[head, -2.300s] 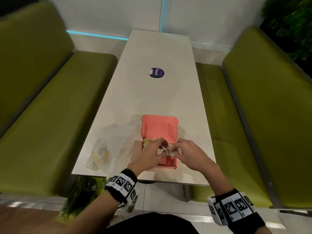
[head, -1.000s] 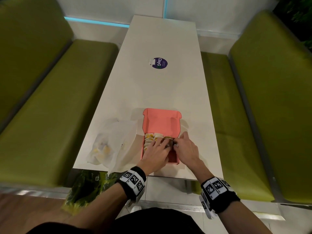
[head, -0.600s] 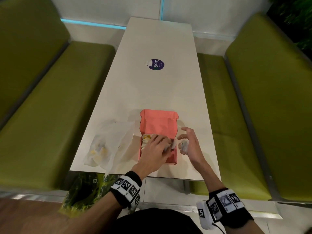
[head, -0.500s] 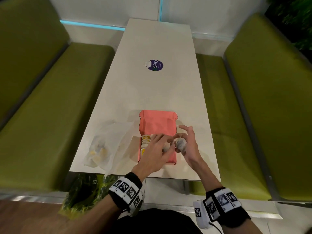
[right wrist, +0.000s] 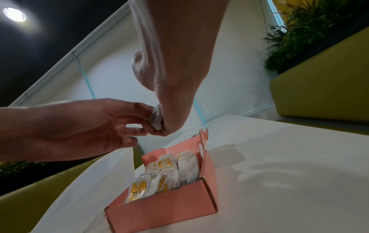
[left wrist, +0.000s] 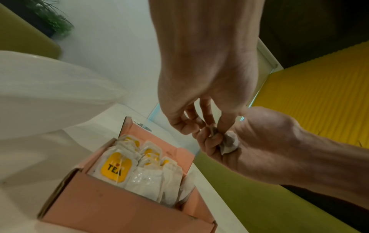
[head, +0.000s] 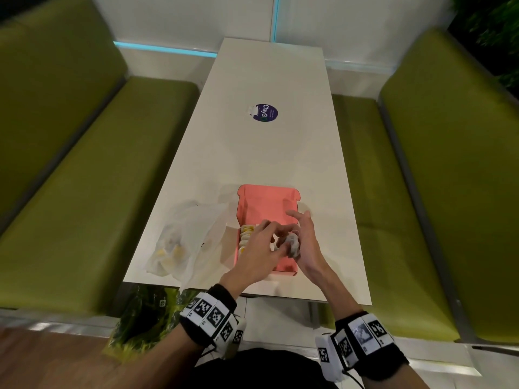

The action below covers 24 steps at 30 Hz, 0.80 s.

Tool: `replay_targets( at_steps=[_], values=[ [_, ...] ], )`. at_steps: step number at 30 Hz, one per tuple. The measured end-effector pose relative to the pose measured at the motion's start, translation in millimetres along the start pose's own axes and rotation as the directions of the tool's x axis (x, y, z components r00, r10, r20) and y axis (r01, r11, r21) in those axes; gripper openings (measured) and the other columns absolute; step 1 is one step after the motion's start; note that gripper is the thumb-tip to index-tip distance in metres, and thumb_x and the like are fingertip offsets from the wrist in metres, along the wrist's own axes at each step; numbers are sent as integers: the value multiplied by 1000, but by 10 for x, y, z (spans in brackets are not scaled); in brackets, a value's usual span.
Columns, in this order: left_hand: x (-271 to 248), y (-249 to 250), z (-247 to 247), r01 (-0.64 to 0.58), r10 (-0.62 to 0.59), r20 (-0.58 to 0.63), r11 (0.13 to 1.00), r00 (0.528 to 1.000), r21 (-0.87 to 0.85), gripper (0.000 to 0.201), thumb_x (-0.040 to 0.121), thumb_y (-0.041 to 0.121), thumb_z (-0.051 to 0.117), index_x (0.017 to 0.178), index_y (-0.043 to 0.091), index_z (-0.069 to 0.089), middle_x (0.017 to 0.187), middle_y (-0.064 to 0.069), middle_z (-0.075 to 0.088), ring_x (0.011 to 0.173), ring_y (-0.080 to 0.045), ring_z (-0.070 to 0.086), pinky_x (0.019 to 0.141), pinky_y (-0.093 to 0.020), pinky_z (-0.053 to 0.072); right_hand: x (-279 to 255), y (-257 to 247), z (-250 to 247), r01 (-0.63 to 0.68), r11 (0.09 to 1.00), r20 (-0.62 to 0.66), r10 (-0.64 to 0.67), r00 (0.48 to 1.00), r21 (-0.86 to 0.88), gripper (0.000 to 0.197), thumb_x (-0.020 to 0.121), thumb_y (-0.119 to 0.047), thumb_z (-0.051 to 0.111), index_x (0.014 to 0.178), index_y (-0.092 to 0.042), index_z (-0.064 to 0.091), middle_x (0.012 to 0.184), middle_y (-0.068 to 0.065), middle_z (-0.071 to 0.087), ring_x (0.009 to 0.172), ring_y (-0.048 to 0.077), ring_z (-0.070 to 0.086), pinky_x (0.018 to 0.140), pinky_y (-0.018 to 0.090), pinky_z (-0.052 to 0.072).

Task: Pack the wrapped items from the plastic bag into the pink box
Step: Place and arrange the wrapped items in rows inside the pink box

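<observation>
The pink box [head: 285, 266] stands open near the table's front edge, its lid tilted back. Wrapped tea bags [left wrist: 139, 171] with yellow labels fill its left and far part [right wrist: 169, 170]. Both hands hover above the box's right half. My right hand [head: 297, 234] cups a crumpled white wrapped item [head: 292, 245], index finger stretched out. My left hand [head: 276, 240] pinches the same item's edge [left wrist: 212, 131], seen in the right wrist view too [right wrist: 155, 118]. The plastic bag [head: 185, 242] lies left of the box with yellow-labelled items inside.
A round purple sticker [head: 265, 112] sits mid-table. Green bench seats [head: 84, 192] flank the white table [head: 266, 153] on both sides. A green bag [head: 140, 313] lies on the floor under the table's near left corner.
A second ago both hands were down in the box. The right hand has since lifted a crumpled item above it, and the left hand has come up to pinch it.
</observation>
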<state>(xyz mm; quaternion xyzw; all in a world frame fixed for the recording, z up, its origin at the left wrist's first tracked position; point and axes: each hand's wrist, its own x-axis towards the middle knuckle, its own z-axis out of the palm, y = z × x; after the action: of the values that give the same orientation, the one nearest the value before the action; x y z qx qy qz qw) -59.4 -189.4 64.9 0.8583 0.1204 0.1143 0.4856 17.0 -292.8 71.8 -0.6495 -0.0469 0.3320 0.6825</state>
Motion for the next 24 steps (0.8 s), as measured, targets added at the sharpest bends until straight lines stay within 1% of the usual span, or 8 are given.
replay_targets(
  at_steps=[4,6,10,14,17,19,21,24],
  values=[
    [12,33,-22,23,-22,7,993,1000,-119,7,92,11,63,97,15,59,92,3,64,81,-12,55,69,-28,47,7,19,17,-53,993,-39,57,998,105,52,99,-64,25,118,-27,58,98,15,54,90,30,52,80,44,43],
    [11,43,-29,50,-49,10,986,999,-157,7,94,13,63,96,18,58,89,2,66,80,-15,61,70,-32,52,-2,20,20,-87,986,-54,96,994,144,52,100,-59,31,110,-18,61,95,18,54,86,30,51,72,37,42],
    [12,47,-54,60,-75,-66,978,995,-201,7,93,9,63,92,16,60,87,4,66,79,-10,61,70,-21,48,-24,28,-7,-133,967,-60,150,987,217,30,101,-27,45,88,-11,68,86,14,65,83,27,58,67,36,44],
    [38,22,-124,55,-95,-161,970,982,-235,11,92,8,65,88,18,61,94,1,64,81,-11,58,70,-14,42,-51,99,-56,-138,978,-35,145,989,153,27,102,-11,41,98,-8,68,94,16,66,90,29,57,84,45,46],
    [39,-11,-172,59,-106,-143,952,984,-300,13,93,7,63,88,18,59,88,13,63,81,-10,59,65,-18,45,-81,96,-73,-123,985,-51,130,990,120,29,100,1,39,94,-6,66,87,15,68,86,29,60,88,49,50],
    [29,-25,-211,58,-107,-129,942,986,-332,13,93,5,62,89,17,59,84,19,63,78,-7,60,64,-18,45,-97,63,-74,-111,985,-72,122,990,132,33,92,10,36,82,-5,64,75,12,66,76,25,59,76,43,54],
    [18,-46,-256,50,-98,-125,940,987,-338,13,93,2,62,90,15,60,83,20,63,77,-6,61,67,-20,46,-102,11,-64,-106,985,-107,122,987,140,30,86,11,37,76,-4,61,66,7,58,66,20,51,59,31,48],
    [19,-83,-315,48,-103,-137,931,985,-362,13,92,4,62,91,17,61,84,15,65,74,-10,61,64,-26,46,-134,-43,-34,-67,991,-55,74,996,116,18,94,-10,48,83,-9,63,72,3,55,61,14,46,55,26,37]
  ],
)
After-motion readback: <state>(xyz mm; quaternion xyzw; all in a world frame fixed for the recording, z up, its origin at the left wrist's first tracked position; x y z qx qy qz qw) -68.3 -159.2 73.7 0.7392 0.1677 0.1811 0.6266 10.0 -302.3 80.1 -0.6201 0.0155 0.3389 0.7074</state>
